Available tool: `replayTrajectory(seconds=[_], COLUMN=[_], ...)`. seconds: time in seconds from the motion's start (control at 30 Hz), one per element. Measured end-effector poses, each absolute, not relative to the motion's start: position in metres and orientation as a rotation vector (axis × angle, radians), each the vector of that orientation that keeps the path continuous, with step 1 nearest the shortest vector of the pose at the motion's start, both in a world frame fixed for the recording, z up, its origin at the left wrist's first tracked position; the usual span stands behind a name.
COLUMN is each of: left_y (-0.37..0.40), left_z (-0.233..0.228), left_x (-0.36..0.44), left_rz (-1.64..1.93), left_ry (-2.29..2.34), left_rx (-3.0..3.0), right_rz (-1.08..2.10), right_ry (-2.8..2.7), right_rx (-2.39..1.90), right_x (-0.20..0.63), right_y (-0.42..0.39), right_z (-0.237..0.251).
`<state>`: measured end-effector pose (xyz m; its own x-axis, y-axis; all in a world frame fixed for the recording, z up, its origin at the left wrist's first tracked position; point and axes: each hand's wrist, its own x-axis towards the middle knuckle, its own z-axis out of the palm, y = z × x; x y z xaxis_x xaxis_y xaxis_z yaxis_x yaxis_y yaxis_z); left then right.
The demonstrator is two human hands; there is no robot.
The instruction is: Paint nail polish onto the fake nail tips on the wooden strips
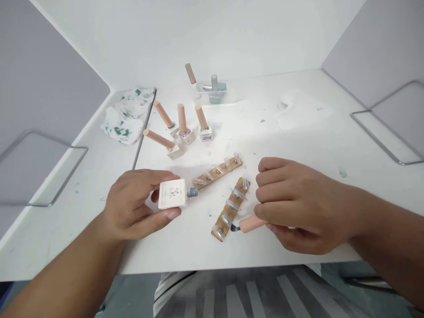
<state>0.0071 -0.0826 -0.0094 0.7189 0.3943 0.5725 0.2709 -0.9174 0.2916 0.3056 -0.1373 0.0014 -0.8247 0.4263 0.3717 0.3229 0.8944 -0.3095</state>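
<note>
Strip (nearer) (231,212): flat, brown
Left hand (130,205): pinching square white bottle (172,194), strip's left
Right hand (298,203): pinching peach cylindrical handle (252,224), strip's right

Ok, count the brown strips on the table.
2: the farther strip, just past the bottle in the left hand; the nearer strip, by the brush in the right hand. No others show.

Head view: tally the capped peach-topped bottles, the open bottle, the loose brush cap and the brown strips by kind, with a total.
Capped peach-topped bottles: 4
Open bottle, in the left hand: 1
Brush cap, in the right hand: 1
Brown strips: 2
Total: 8
</note>
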Motion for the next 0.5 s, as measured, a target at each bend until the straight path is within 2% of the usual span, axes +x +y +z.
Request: replayTrajectory(seconds=[0.5], left_y=[-0.0817], left_z=[-0.0096], left_x=[0.0083], left_rz=[0.979], left_ry=[0.506], left_rx=[2.734], right_rz=[0.1], right_ry=[-2.624], right_rx=[-0.654], right_x=[0.3051], right_y=[-0.1367], right_z=[-0.0022])
